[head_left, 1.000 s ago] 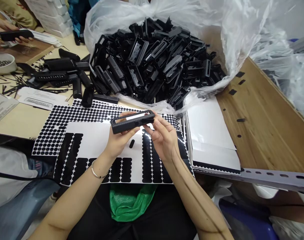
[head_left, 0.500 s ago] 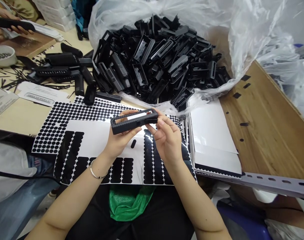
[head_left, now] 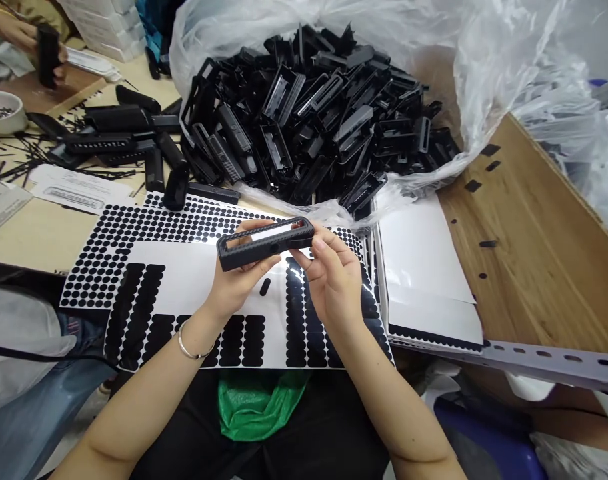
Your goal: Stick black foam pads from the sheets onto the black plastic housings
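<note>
Both my hands hold one long black plastic housing (head_left: 264,243) level above a white sheet of black oval stickers (head_left: 184,280). My left hand (head_left: 239,280) cups it from below, thumb on its near side, a thin bracelet on the wrist. My right hand (head_left: 334,277) pinches its right end with fingertips pressed to the housing's side. A single loose black oval sticker (head_left: 265,287) lies on the sheet under the housing.
A clear plastic bag (head_left: 454,73) holds a heap of black housings (head_left: 314,113) behind the sheets. Several finished housings (head_left: 129,143) lie at left. White backing sheets (head_left: 424,267) are stacked at right on the wooden table (head_left: 534,240). Another person's hands (head_left: 44,47) work at far left.
My hands and the housing have barely shifted. The other person at far left has turned their black part upright.
</note>
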